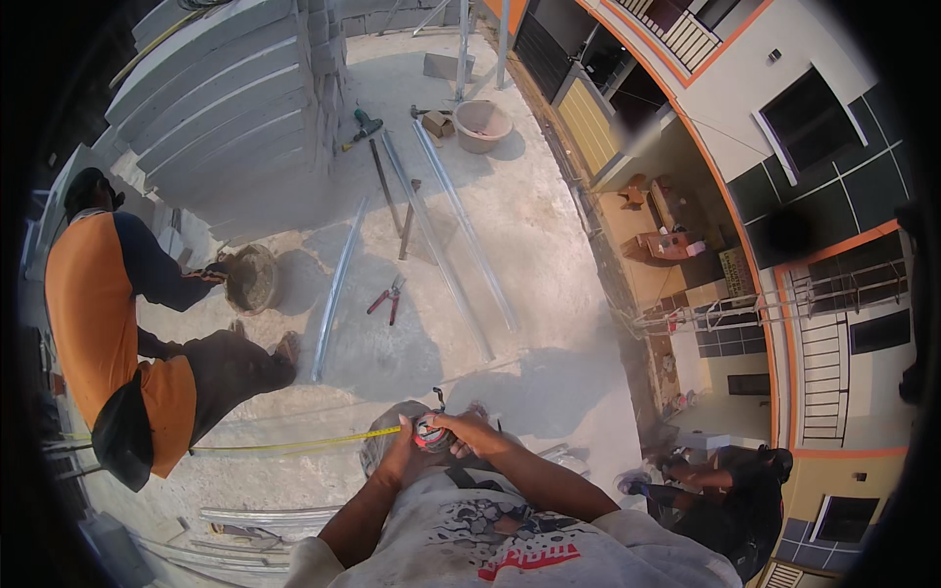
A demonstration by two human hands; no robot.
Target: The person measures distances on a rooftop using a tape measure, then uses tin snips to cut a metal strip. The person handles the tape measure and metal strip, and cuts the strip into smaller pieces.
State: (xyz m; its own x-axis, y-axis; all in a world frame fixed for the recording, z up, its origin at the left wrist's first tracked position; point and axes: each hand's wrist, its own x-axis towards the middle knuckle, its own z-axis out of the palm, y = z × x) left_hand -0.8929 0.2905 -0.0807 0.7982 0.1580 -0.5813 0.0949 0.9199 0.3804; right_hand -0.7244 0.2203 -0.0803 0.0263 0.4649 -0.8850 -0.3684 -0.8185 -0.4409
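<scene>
Close to my body I hold a tape measure (pixel 428 432) with a dark and red case. My right hand (pixel 465 432) is closed round its right side. My left hand (pixel 399 449) is closed at its left side, the thumb up by the mouth where the blade comes out. The yellow blade (pixel 323 440) runs out to the left, low over the concrete, toward a co-worker in orange and dark clothes (pixel 93 274); its far end cannot be made out. Ahead of my hands, red-handled snips (pixel 386 300) lie on the floor.
Long metal channels (pixel 338 284) lie on the concrete ahead, with more metal lengths (pixel 265 519) at the lower left. Beyond are a green drill (pixel 367 124), a tub (pixel 483 126) and stacked grey panels (pixel 230 118). The slab edge (pixel 578 196) drops away at right, near another person (pixel 730 500).
</scene>
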